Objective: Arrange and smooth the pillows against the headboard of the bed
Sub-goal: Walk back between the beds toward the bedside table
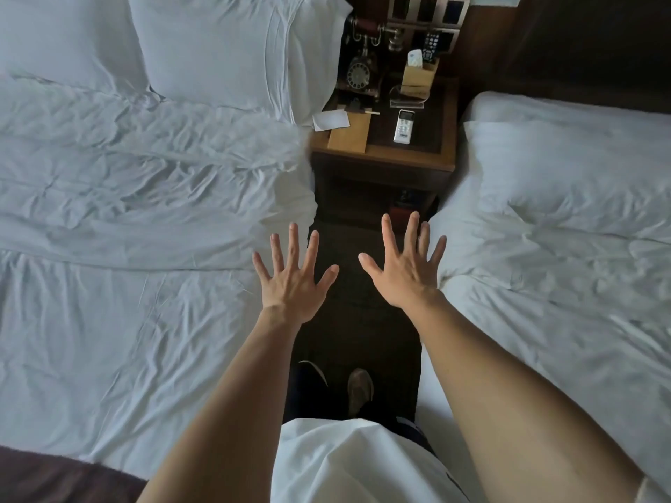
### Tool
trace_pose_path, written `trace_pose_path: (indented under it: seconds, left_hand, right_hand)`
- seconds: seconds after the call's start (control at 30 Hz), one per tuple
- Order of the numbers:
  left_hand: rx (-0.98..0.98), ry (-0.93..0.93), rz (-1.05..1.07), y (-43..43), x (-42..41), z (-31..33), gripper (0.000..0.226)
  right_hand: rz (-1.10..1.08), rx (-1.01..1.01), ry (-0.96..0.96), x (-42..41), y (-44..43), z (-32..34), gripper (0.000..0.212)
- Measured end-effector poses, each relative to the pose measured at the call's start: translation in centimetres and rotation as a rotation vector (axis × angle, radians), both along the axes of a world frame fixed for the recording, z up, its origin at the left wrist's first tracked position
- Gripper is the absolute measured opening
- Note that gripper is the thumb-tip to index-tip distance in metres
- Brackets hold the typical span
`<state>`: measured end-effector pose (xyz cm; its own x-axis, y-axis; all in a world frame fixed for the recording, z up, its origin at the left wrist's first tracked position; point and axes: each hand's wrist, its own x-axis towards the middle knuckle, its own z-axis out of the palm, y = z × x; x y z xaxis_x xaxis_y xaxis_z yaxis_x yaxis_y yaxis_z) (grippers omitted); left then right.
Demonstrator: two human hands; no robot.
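**Both hands spread wide in the aisle between two beds**

The person stands in the narrow gap between two white beds, both arms stretched forward. The left hand (293, 275) is flat, palm down, fingers splayed; its grip is released and it holds nothing. It hangs over the right edge of the left bed (120, 321); whether it touches the sheet cannot be told. The right hand (406, 265) is the same: fingers fanned apart, grip released, nothing in it, hovering over the dark floor just beside the edge of the right bed (566, 270).

The pillows lie at the head of the left bed, well apart from both hands. A large pillow (236, 52) sits at the upper middle, its pillowcase creased along its right side, its right end reaching toward the bedside stand. A second pillow (54, 38) lies to its left, touching it, partly cut off by the picture's edge. Below them the duvet is heavily wrinkled.

Between the beds stands a wooden nightstand (381, 154). On it are an old-style rotary telephone (359, 67), a white remote control (403, 126), a white card (331, 120) and a wooden holder (417, 79). The right bed carries a rumpled white duvet. A shoe (360, 388) shows on the floor below the arms.
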<state>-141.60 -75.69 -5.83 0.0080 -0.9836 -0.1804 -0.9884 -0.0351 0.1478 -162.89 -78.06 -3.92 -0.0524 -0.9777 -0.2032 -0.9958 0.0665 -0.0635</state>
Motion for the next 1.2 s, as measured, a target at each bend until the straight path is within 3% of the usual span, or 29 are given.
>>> trace_pose_path:
  seconds: [0.37,0.77,1.2]
  left_hand:
    - [0.014,0.021,0.036,-14.0,2.3,-1.4,0.08]
    - [0.019,-0.023,-0.004,-32.7,9.5,1.2,0.081]
    - [-0.014,-0.06,0.017,-49.3,12.7,3.3,0.08]
  right_hand:
    - [0.031,0.022,0.04,2.2,-13.7,-0.9,0.09]
    - [0.017,-0.009,-0.025,8.9,-31.7,1.6,0.086]
    - [0.129,-0.068,-0.039,9.9,-48.3,2.4,0.087]
